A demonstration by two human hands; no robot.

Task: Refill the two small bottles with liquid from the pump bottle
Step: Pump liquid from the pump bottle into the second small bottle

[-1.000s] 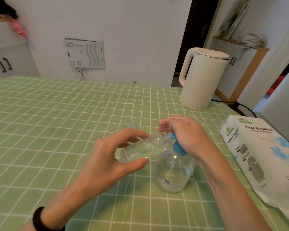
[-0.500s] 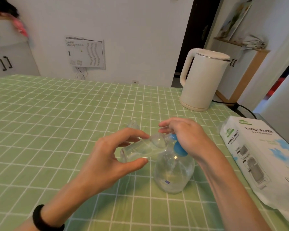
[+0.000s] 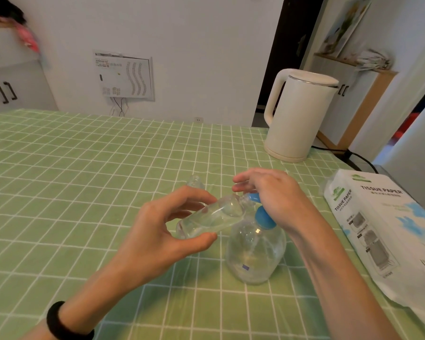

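A clear round pump bottle [image 3: 254,253] with a blue pump head [image 3: 261,215] stands on the green checked tablecloth [image 3: 84,180]. My right hand [image 3: 272,195] lies over the pump head, fingers curled on its blue nozzle. My left hand [image 3: 162,227] holds a small clear bottle [image 3: 211,218] tilted almost level, its mouth against the nozzle; liquid lies inside it. A second small clear bottle [image 3: 195,184] stands upright behind my left hand, open-topped and mostly hidden.
A white electric kettle [image 3: 297,116] stands at the table's back right, its black cord running right. A pack of tissue paper [image 3: 383,227] lies along the right edge. White cabinets and a wall are beyond the table.
Both hands and the bottles keep almost the same pose; the view has only shifted slightly.
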